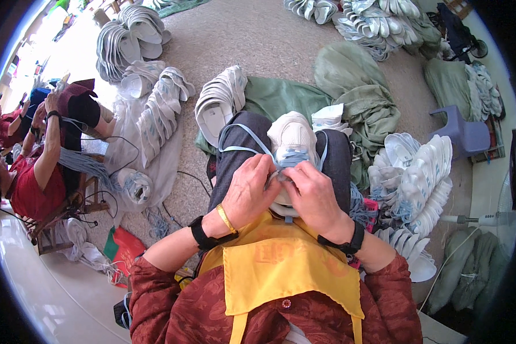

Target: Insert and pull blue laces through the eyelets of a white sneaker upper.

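Both hands close tog. over the lap, left hand (249, 186) and right hand (315, 192) w/ fingertips pinched on a white shoe (292, 135), just below its lacing; can't tell if the grip is on lace or tongue. Shoe sits betw. the knees, toe pointing away from the hands; a lt. blue lace (246, 127) loops out to its left, approx. level w/ the toe. Nearer the body than the hands, a yellow apron (289, 272). Beyond the hands, slightly left, a stack of shoe uppers (221, 100); beyond and right, green sacking (355, 86). Well right of the hands, more uppers (415, 178) and, farther out, a purple-grey stool (464, 129). Far left, a co-worker (37, 186) in red, seated, arms raised
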The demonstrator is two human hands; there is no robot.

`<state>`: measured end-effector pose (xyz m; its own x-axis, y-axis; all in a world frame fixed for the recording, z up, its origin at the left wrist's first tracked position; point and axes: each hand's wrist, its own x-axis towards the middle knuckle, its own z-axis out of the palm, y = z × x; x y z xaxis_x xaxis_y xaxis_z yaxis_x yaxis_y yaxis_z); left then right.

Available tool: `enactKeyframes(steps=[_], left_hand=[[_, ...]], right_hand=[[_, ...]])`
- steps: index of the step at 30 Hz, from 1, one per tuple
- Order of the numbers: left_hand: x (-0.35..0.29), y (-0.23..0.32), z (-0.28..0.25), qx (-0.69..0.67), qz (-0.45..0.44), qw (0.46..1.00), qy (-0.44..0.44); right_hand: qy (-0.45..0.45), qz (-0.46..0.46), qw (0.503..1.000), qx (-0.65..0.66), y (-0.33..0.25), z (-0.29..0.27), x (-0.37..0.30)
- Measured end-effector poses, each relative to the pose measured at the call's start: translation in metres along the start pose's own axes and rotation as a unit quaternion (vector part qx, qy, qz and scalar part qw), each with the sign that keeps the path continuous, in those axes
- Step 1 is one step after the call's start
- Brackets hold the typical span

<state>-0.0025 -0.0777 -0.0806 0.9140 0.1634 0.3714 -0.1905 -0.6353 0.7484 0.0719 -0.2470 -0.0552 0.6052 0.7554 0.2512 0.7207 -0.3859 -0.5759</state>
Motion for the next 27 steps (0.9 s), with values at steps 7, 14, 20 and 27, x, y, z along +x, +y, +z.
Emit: enactKeyframes(steps=[7,14,20,27], left_hand=[[0.002,0.004,-0.002,-0.04,-0.043,0.998,-0.015],[0.016,0.013,-0.018,-0.097,-0.044,0.994,-0.031],[0.051,0.031,-0.017,-0.264,0.003,0.925,-0.271],[0.023,0.004,-0.013,-0.447,-0.177,0.857,-0.187]], right_hand=[[-0.004,0.012,0.996,-0.087,0.001,0.007,0.009],[-0.144,0.191,0.899,0.368,-0.036,-0.139,0.0],[-0.146,0.193,0.864,0.441,-0.029,-0.129,0.008],[-0.086,0.188,0.773,0.599,0.003,-0.11,-0.004]])
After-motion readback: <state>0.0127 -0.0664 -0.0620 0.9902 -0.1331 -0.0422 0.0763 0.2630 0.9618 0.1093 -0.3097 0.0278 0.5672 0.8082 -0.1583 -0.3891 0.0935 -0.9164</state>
